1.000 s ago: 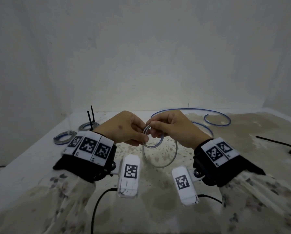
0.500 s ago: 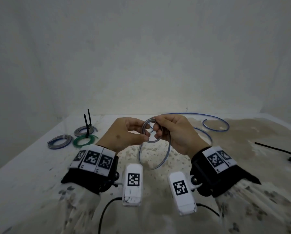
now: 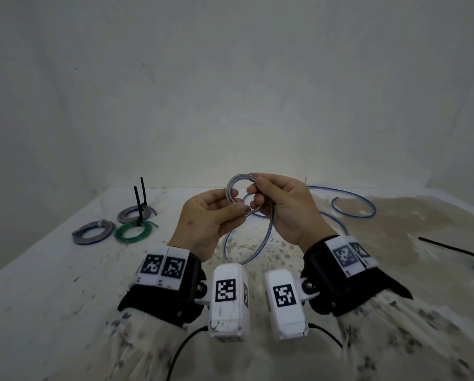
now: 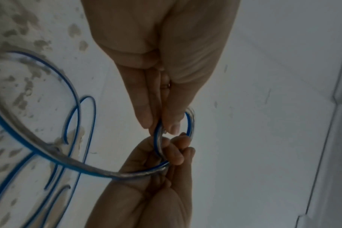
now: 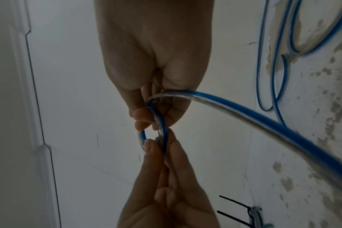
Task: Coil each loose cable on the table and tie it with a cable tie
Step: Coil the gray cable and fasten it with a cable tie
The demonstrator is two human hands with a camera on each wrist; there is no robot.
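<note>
A clear cable with a blue stripe (image 3: 354,194) lies loose on the table's far side and runs up to my hands. Its near end is wound into a small coil (image 3: 232,185) held above the table. My left hand (image 3: 237,200) pinches the coil's lower left between thumb and fingers. My right hand (image 3: 253,194) grips the coil's right side, and a wide loop (image 3: 260,244) hangs below it. In the left wrist view the left hand (image 4: 163,128) pinches the coil (image 4: 190,123). In the right wrist view the cable (image 5: 244,113) leaves the right hand (image 5: 147,119).
Three tied coils lie at the far left: a grey-blue one (image 3: 92,232), a green one (image 3: 134,229) and a grey one (image 3: 133,213) with black tie tails (image 3: 140,199) standing up. A black cable tie (image 3: 450,248) lies at the right. The wall rises behind the table (image 3: 37,284).
Both hands have risen with the small coil, now held higher above the table. The hanging loop has swung under the right hand.
</note>
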